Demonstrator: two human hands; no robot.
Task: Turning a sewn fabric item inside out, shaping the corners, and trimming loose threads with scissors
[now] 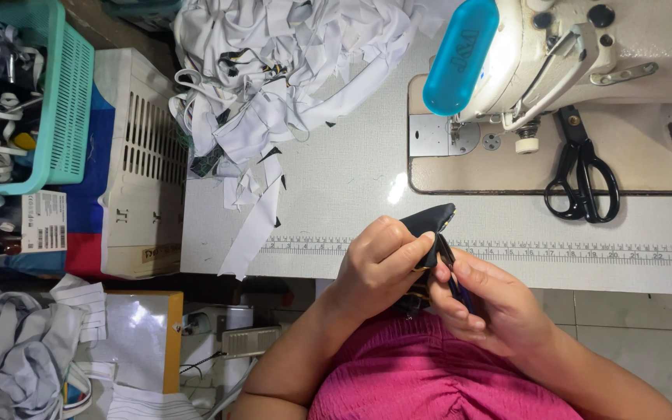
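Note:
A small dark navy fabric piece (432,219) sits between both my hands at the near edge of the white sewing table (351,187). My left hand (377,260) pinches it from the left, thumb on top. Fingers of my right hand (491,299) are curled on the piece's lower right part, along with a thin dark blue tool I cannot make out. The piece's lower end is hidden behind my hands.
A cream sewing machine (554,47) with a blue lamp (460,54) stands at the back right, black scissors (581,175) beside it. A heap of white fabric strips (274,70) lies at the back left. A teal basket (56,101) and a white crate (145,179) stand left.

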